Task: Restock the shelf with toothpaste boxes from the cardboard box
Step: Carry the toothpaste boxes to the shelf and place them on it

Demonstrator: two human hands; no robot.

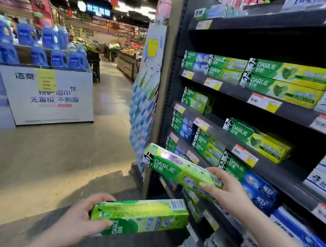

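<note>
My left hand grips the left end of a green Darlie toothpaste box, held level low in front of the shelf. Higher up, my right hand holds the right end of a second green Darlie toothpaste box, tilted and pointing left, just in front of the dark shelf unit. The shelves carry rows of green, blue and white toothpaste boxes. No cardboard box is in view.
The shelf unit's end post stands left of the boxes, with a hanging rack of small packets on it. A display of blue detergent bottles stands across the aisle at left. Beige floor stretches between them.
</note>
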